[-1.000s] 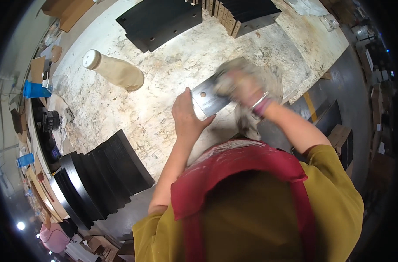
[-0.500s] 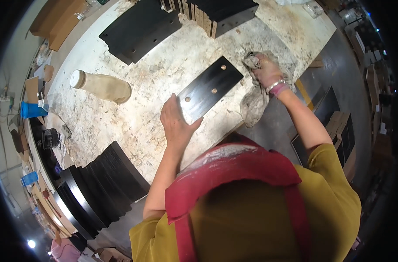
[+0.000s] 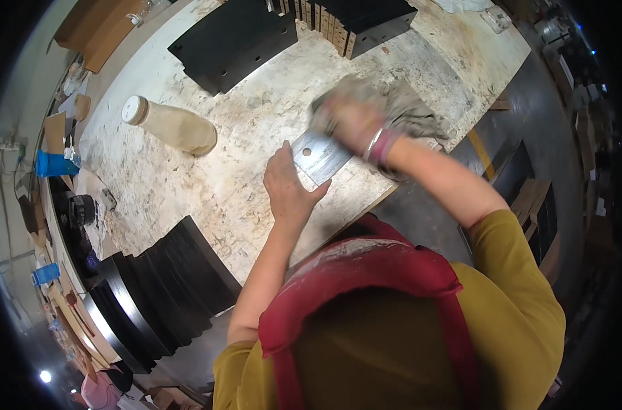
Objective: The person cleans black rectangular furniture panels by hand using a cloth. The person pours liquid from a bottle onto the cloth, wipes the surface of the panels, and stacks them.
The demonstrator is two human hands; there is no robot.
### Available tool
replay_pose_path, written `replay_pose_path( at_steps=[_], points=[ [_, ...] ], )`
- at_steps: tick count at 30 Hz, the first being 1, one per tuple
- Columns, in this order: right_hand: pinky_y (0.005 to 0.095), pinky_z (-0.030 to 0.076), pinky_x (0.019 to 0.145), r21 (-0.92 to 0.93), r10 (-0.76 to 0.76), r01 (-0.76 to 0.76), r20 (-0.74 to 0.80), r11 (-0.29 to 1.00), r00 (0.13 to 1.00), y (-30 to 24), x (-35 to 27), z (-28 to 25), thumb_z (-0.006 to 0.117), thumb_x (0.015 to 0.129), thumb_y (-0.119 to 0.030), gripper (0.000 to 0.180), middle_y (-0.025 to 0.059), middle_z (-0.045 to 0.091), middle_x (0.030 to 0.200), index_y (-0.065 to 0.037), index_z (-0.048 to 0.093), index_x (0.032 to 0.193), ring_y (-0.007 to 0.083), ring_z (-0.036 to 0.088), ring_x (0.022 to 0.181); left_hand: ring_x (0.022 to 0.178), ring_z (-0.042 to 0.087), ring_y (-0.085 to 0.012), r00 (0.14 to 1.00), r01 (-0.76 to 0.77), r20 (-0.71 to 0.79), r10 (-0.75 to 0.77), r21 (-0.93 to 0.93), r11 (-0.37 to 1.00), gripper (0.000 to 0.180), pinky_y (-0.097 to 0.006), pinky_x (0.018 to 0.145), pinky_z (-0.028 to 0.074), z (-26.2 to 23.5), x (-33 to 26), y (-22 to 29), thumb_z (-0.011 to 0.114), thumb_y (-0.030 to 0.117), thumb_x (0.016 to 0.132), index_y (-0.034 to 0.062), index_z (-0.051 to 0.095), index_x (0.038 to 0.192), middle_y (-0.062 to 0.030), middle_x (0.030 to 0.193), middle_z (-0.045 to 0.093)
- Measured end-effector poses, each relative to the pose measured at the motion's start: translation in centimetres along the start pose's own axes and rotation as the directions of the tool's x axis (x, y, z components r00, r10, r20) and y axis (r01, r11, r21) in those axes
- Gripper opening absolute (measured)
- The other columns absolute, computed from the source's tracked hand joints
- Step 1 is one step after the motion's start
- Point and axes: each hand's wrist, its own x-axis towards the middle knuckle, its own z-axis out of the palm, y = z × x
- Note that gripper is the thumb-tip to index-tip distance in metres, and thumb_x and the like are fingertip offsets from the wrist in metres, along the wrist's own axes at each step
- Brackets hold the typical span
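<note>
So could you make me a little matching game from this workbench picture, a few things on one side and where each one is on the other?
Things:
1. plastic bottle
2. grey rag
3. drilled panel
4. stack of black panels

Places:
a. under the right hand
b. at the near left edge of the table
c. lying on its side
d. held down by the left hand

Pairs: 1-c, 2-a, 3-d, 4-b

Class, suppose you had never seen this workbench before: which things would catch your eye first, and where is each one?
First, at the middle of the bench, the right hand presses a grey rag on a dark panel with a hole, while the left hand steadies its near end. Next, a tan bottle with a white cap lies on its side to the left. A fanned stack of black panels sits at the bench's near left edge.
</note>
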Motion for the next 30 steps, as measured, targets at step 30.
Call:
replay_pose_path(
  at_steps=[30],
  points=[
    [0.0403,0.054,0.072,0.178,0.199,-0.190,-0.030,0.965,0.980,6.0,2.9,-2.1,0.059,0.083,-0.013,0.021,0.0184,0.068,0.087,-0.008,0.066,0.102,0.0317,0.067,0.079,0.116,0.046,-0.0367,1.000,0.001,0.030,-0.003,0.069,0.998,0.113,-0.045,0.102,0.032,0.0,0.3,0.3,0.086,0.026,0.057,-0.0030,0.021,0.145,-0.0200,0.125,0.048]
  ],
)
